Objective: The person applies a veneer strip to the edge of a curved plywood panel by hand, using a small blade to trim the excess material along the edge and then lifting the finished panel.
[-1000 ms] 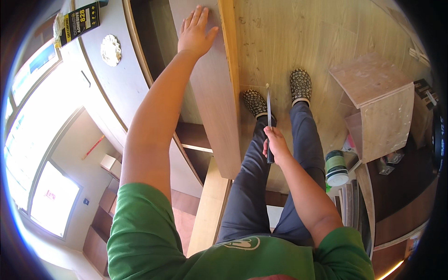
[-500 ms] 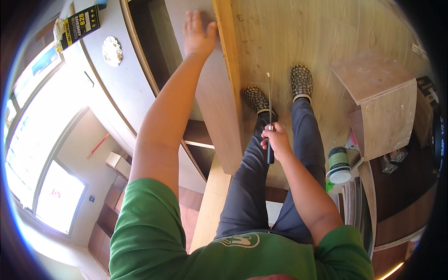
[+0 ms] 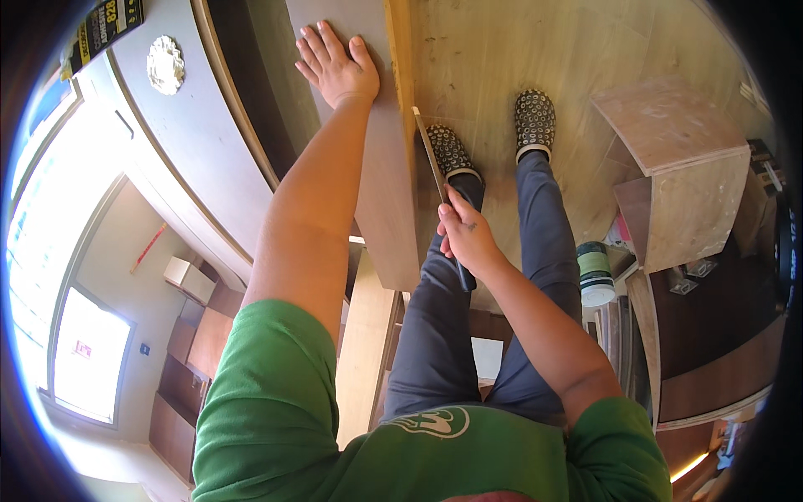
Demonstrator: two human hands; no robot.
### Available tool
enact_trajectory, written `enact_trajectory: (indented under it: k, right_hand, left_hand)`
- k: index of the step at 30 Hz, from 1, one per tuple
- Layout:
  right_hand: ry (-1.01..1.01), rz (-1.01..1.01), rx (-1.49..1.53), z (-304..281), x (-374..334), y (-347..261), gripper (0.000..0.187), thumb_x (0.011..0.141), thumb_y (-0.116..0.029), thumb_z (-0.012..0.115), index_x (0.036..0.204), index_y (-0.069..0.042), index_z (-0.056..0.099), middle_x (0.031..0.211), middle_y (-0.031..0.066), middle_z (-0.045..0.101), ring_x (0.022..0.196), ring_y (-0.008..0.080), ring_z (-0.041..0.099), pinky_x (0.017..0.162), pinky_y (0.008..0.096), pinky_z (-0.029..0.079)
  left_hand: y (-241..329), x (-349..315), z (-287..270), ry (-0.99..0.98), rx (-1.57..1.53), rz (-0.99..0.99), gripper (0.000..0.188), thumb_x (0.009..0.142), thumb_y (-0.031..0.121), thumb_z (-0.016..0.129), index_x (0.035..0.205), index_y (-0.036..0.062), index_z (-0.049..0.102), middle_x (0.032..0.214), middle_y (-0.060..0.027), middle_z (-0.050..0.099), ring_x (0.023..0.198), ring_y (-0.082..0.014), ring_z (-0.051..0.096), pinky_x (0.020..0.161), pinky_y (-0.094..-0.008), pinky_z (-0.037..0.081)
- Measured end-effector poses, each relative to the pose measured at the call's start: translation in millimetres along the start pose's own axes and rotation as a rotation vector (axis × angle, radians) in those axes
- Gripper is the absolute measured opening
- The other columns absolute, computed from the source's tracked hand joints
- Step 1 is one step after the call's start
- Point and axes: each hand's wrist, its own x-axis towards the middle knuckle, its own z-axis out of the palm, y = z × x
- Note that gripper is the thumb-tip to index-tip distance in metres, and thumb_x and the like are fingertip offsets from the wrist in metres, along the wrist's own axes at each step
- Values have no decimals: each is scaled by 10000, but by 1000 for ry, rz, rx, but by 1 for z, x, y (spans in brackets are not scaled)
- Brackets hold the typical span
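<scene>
My left hand [image 3: 339,71] lies flat on the upper face of a long light-brown wood panel [image 3: 386,201], fingers spread and nothing in them. Along the panel's right side runs a raw yellowish edge [image 3: 402,92]. My right hand [image 3: 465,233] is closed round the dark handle of what looks like a long flat file [image 3: 431,155]. Its narrow blade slants up and left, and the pale tip is close to the panel's raw edge. Whether the tip touches the edge I cannot tell. The lower handle shows below my fingers.
A white cabinet panel [image 3: 196,100] bearing a crumpled white lump [image 3: 166,64] and a black box [image 3: 104,33] stands at the left. Right of my legs are a plywood box [image 3: 698,201], a green-and-white container [image 3: 595,272] and a dark board [image 3: 711,322].
My right hand has moved left and up, turning the file from nearly straight up to a leftward slant toward the panel's edge. My left hand still rests on the panel; the view has shifted slightly.
</scene>
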Motion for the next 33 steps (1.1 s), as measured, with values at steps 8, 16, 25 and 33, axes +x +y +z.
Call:
enact_trajectory:
  k: [8,16,25,33]
  right_hand:
    - [31,11,193,30,19,-13,408,1029,-299,528,1380,-99,474,731,23,534,486,109,534,436,263,443]
    - [107,-56,284,45,35,-52,311,1021,-394,521,1043,-84,504,645,20,510,446,149,523,407,305,426]
    - [136,-120,287,77,59,-112,335,1044,-407,423,1006,-78,474,627,49,495,415,178,490,398,330,415]
    - [205,-65,216,95,83,-121,326,1042,-389,399,988,-75,467,623,58,488,408,192,486,384,340,410]
  left_hand:
    - [11,-2,3,15,-86,20,720,995,522,297,1572,99,221,1651,-156,116,1528,-336,45,1223,-493,-20]
    - [-5,-2,3,95,96,10,681,976,450,398,1555,109,287,1618,-168,238,1506,-354,164,1213,-552,62]
    - [-5,-1,4,44,86,3,701,979,462,384,1558,88,261,1627,-162,215,1511,-353,143,1215,-540,45]
    - [-6,-1,4,69,42,7,687,976,468,392,1550,103,296,1625,-164,220,1511,-352,149,1213,-549,53]
